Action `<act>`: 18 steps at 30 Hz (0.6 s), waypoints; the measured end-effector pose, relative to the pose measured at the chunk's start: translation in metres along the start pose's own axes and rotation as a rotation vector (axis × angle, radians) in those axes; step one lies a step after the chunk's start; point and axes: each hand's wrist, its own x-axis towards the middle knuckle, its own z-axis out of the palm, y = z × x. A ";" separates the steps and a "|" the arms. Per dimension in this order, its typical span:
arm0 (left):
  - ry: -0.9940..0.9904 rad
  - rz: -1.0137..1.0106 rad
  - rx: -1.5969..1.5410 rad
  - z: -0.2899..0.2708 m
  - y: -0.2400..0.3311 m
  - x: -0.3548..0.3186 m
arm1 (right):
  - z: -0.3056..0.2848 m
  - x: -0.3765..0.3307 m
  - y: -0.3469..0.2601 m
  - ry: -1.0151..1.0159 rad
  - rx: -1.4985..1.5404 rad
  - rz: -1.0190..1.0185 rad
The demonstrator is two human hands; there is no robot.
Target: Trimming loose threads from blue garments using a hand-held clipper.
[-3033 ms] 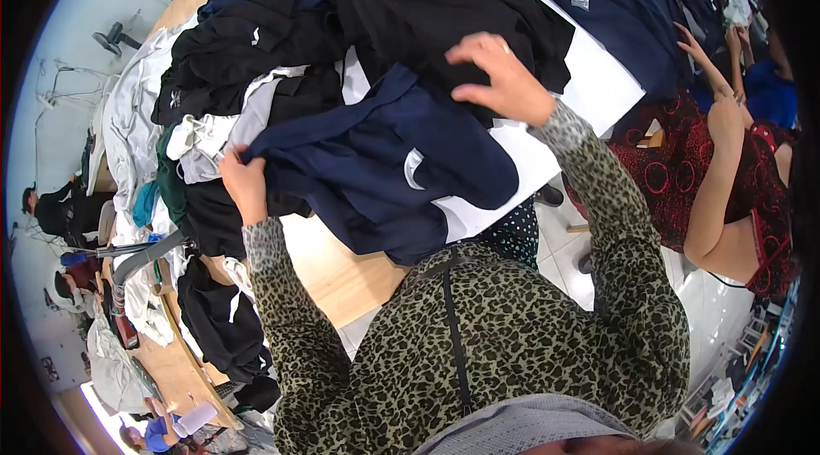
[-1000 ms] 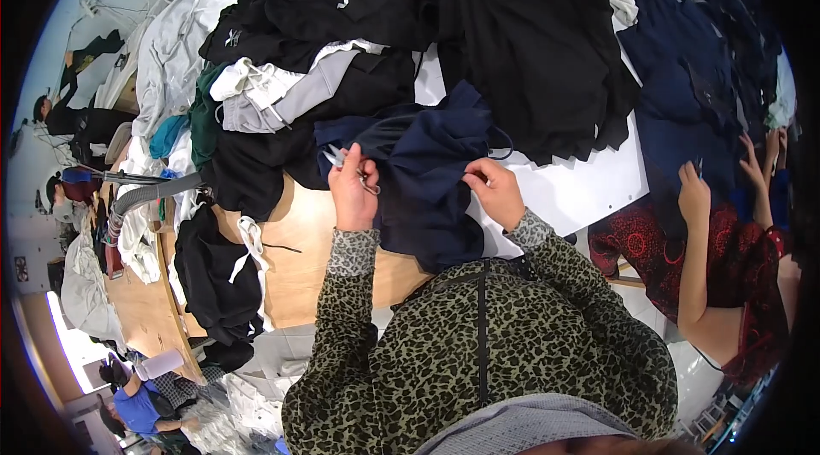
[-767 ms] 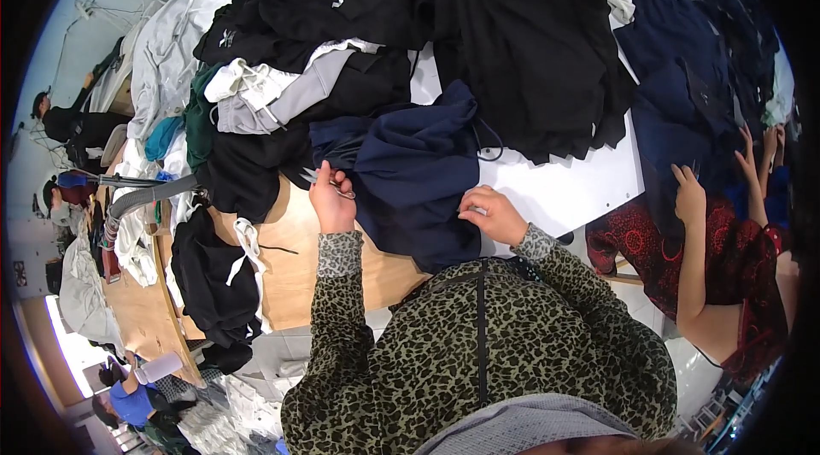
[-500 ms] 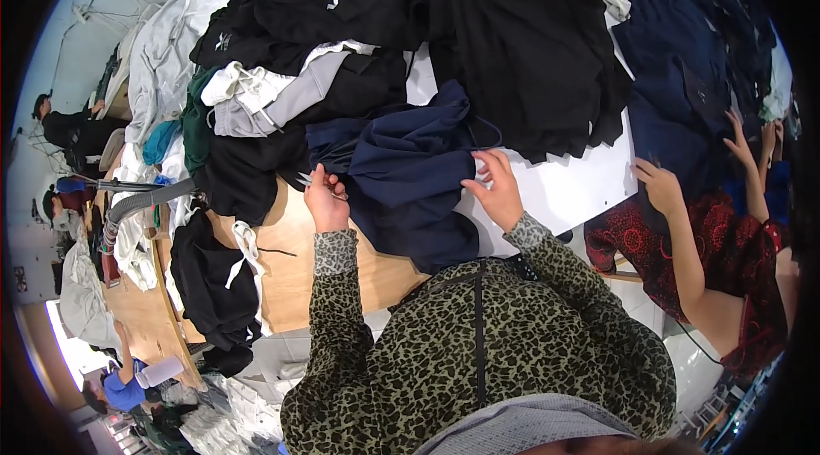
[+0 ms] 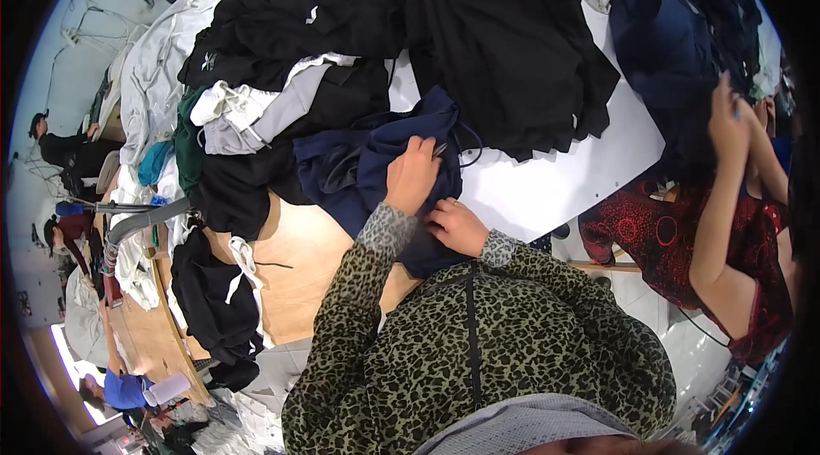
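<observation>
A navy blue garment (image 5: 376,169) lies crumpled on the table in front of me, partly on the wooden top and partly on the white board. My left hand (image 5: 414,175) reaches over its middle, fingers closed on a fold near a thin dark cord. Close to my chest, my right hand (image 5: 457,226) rests on the garment's near edge with its fingers curled into the cloth. Both sleeves are leopard-patterned.
Heaps of black clothes (image 5: 504,36) and a grey-white garment (image 5: 248,113) crowd the far side. The wooden table (image 5: 295,267) meets a white board (image 5: 555,182). A person in a red patterned dress (image 5: 726,233) handles dark blue clothes at right. More black clothing (image 5: 213,301) hangs at left.
My hands held the navy garment at its two sides; now the left has moved right onto its middle and the right has drawn back toward my body. The garment is more bunched.
</observation>
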 end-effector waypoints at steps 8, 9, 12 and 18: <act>0.156 -0.242 -1.176 -0.069 -0.013 -0.017 | -0.049 -0.005 0.030 0.278 0.447 0.425; 0.204 -0.161 -1.301 -0.078 -0.021 -0.028 | -0.052 0.003 0.026 0.311 0.519 0.419; 0.521 -0.280 -1.406 -0.091 -0.046 -0.060 | -0.054 0.013 0.023 0.301 0.607 0.435; 0.702 -0.820 -1.203 -0.070 -0.111 -0.112 | -0.021 0.010 0.034 0.038 0.837 0.604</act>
